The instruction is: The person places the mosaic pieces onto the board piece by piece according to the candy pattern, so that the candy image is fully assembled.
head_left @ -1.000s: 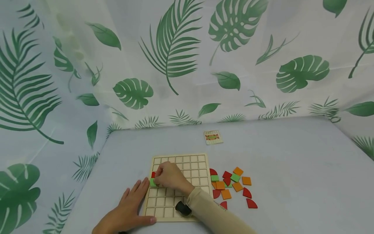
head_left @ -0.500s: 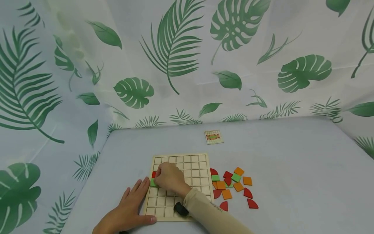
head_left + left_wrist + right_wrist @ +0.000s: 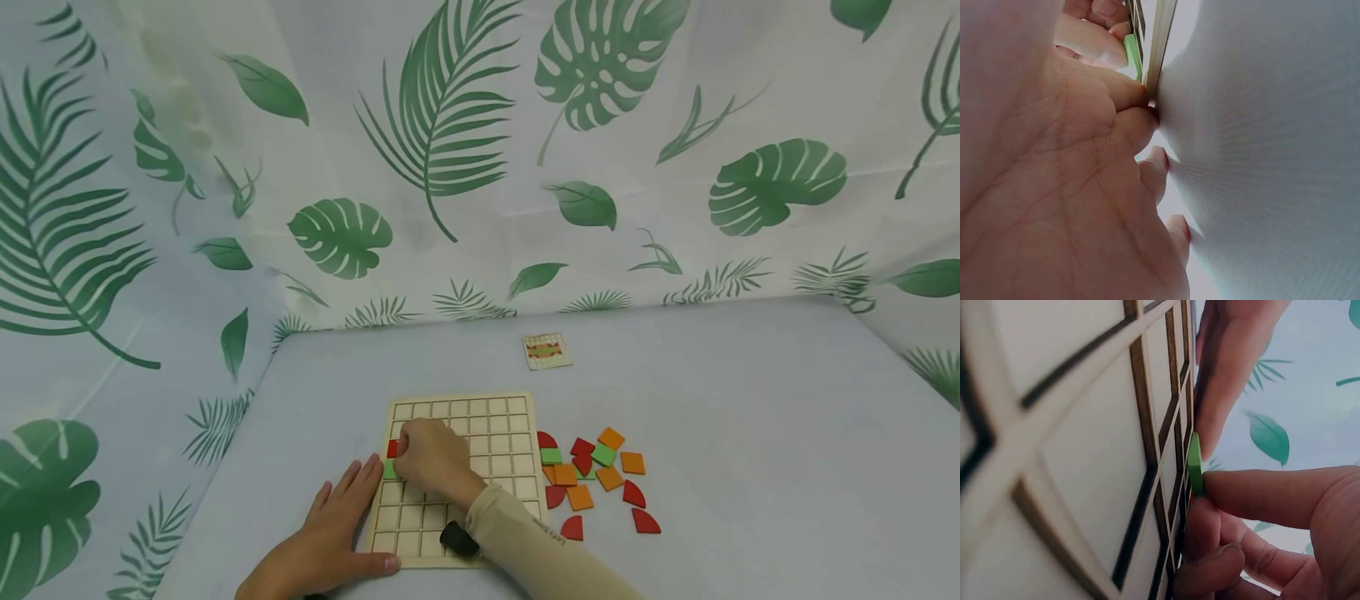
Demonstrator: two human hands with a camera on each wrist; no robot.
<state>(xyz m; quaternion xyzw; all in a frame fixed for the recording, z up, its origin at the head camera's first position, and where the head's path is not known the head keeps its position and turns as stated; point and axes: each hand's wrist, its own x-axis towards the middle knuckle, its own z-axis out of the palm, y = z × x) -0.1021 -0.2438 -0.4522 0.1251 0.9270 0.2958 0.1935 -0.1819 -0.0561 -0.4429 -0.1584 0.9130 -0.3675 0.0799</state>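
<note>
A wooden grid board (image 3: 498,500) lies on the table, its cells bordered by raised strips. My left hand (image 3: 333,525) spreads along the board's left side, fingertips at its edge and thumb by the near corner. Over the left columns, my right hand (image 3: 433,457) bends its fingers and pinches a green square tile (image 3: 389,469) in the leftmost column. In the right wrist view the thumb meets this green tile (image 3: 1195,464), which stands partly proud of the grid. Just beyond it sits a red tile (image 3: 393,448), partly hidden by the right hand.
Right of the board lies a loose scatter of orange squares (image 3: 632,463), green squares (image 3: 603,454) and red quarter-round tiles (image 3: 646,522), some overlapping. A small pattern card (image 3: 547,351) lies farther back. Leaf-printed cloth (image 3: 450,275) hangs behind the table.
The right wrist and forearm have shifted slightly left and toward the near edge, while the fingers stay at the green tile. The left hand keeps its place.
</note>
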